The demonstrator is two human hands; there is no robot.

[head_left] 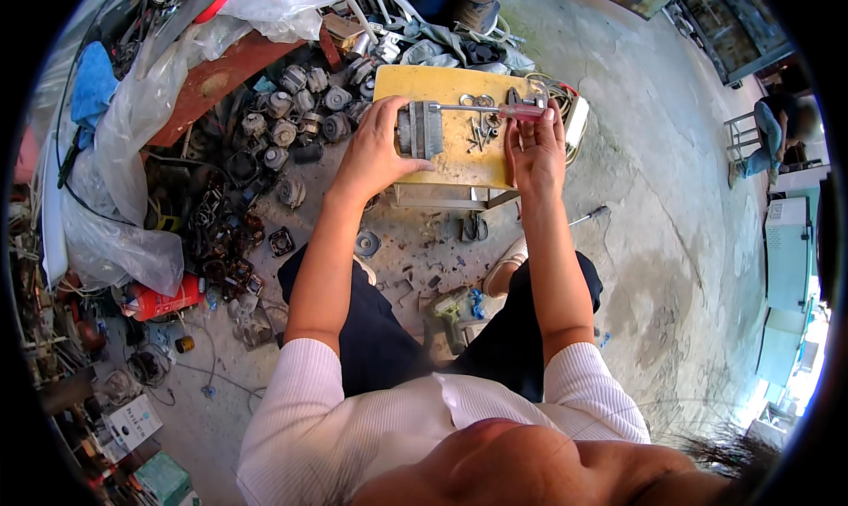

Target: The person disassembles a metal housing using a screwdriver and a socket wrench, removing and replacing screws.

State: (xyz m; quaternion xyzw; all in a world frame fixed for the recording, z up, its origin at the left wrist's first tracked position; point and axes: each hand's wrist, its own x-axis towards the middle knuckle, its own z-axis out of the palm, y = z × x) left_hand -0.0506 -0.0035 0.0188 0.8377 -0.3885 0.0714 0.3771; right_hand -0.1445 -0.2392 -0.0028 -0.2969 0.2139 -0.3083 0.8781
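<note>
My left hand [373, 157] is wrapped round a grey ribbed electric motor [422, 131] at the left part of a small yellow table [411, 77]. In my right hand [541, 157] is a screwdriver [519, 113] with a clear pinkish-red handle. Its shaft runs left, roughly level, and the tip meets the motor's right side; the exact contact is too small to make out. Right of the motor, several loose screws [481, 135] and a few metal rings [477, 101] lie on the tabletop. A dark metal tool [515, 98] lies behind the screwdriver handle.
Many used motors [283, 133] are heaped on the floor at the left, beside plastic sheeting [119, 152]. A greenish power tool [446, 316] lies between my feet. A white power strip [576, 121] hangs by the table's right side. Another person [777, 130] sits far right.
</note>
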